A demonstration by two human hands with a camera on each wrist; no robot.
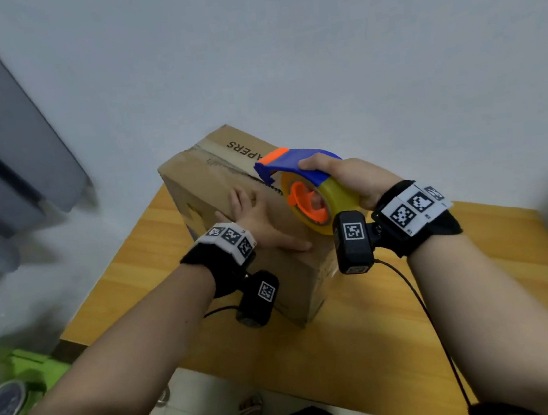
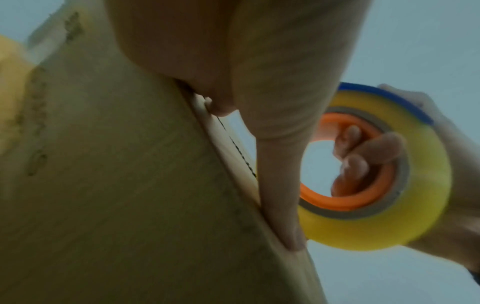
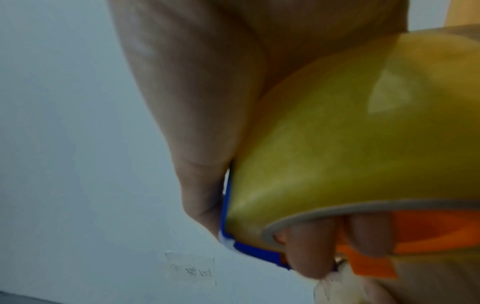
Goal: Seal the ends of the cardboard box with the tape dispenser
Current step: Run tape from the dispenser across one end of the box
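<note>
A brown cardboard box (image 1: 213,173) lies on a wooden table (image 1: 368,340), its top seam running away from me. My left hand (image 1: 260,216) presses flat on the box top with straight fingers, thumb along the near edge; the left wrist view shows that box (image 2: 116,185) and the thumb (image 2: 280,205) on its edge. My right hand (image 1: 348,177) grips a blue and orange tape dispenser (image 1: 300,183) with a yellowish roll, fingers through the orange core, blue nose down on the seam. In the right wrist view the dispenser (image 3: 363,154) fills the frame.
A white wall stands behind the table. Grey furniture (image 1: 0,154) is at the left. A green object (image 1: 30,368) and a round tin (image 1: 3,404) lie on the floor at lower left. Bare wooden table shows to the right of the box.
</note>
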